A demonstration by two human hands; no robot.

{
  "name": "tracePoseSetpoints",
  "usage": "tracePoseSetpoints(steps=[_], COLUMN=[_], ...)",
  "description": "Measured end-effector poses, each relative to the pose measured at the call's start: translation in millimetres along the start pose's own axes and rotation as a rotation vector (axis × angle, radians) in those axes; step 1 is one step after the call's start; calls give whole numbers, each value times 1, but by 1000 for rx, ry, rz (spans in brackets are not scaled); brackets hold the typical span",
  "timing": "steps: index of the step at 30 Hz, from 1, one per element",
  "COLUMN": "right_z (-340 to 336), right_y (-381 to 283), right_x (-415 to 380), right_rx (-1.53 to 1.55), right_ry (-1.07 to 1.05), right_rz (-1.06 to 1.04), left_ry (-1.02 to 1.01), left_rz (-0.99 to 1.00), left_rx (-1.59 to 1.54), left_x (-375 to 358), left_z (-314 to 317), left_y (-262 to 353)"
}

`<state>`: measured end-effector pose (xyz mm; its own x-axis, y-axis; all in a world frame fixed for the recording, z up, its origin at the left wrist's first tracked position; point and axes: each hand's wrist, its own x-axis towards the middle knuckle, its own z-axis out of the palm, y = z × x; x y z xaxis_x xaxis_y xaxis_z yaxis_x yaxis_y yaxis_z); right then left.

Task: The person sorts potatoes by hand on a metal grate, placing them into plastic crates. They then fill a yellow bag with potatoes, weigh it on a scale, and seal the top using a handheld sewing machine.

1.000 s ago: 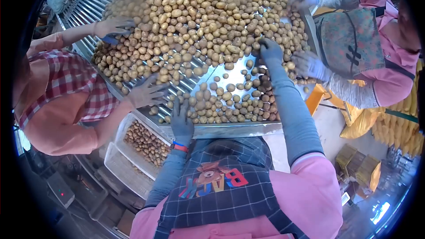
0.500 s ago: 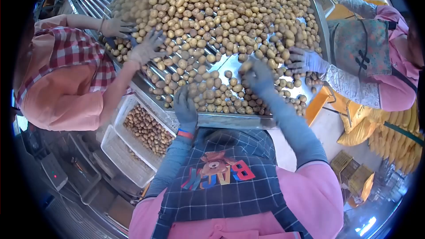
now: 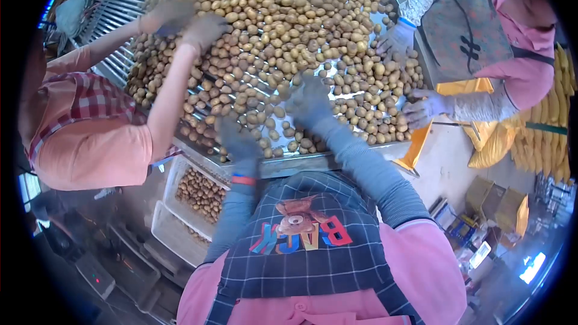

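Note:
Small round potatoes (image 3: 283, 21) cover a metal sorting table (image 3: 283, 167). My left hand (image 3: 239, 140), in a grey-blue glove, is low over the near edge, among the potatoes at the left. Motion smears its fingers, so I cannot make out whether it holds anything. Farther in, my right hand (image 3: 310, 103), gloved the same way, reaches over potatoes near the middle. Its fingers are blurred too and point away from me; any potato under them is hidden. Between the hands, bright table surface shows through scattered potatoes.
At the left, a co-worker's bare hands (image 3: 208, 31) work among the potatoes. A co-worker's gloved hands (image 3: 397, 41) are at the right side. White crates (image 3: 161, 229), one holding potatoes, stand below left. Yellow sacks (image 3: 545, 138) are stacked at right.
My right hand has moved left and inward, away from the potatoes at right. My left hand has shifted slightly left and down. The right co-worker's hands are spread apart; the view has shifted.

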<state>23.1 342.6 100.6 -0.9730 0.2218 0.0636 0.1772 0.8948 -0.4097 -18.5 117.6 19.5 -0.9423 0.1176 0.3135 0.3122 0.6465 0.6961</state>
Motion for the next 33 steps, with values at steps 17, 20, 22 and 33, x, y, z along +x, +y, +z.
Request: tracePoseSetpoints(steps=[17, 20, 22, 33], right_z=[44, 40, 41, 21], right_y=[66, 34, 31, -37], right_x=[-46, -27, 7, -51], right_rx=[251, 58, -112, 568], right_ry=[62, -233, -312, -540], right_rz=[130, 82, 211, -436], left_ry=[-434, -321, -338, -813], left_rz=[-166, -670, -495, -420], left_rx=[-392, -753, -707, -1120], left_x=[2, 21, 23, -69], left_z=[-68, -108, -121, -78], left_y=[-8, -32, -22, 3])
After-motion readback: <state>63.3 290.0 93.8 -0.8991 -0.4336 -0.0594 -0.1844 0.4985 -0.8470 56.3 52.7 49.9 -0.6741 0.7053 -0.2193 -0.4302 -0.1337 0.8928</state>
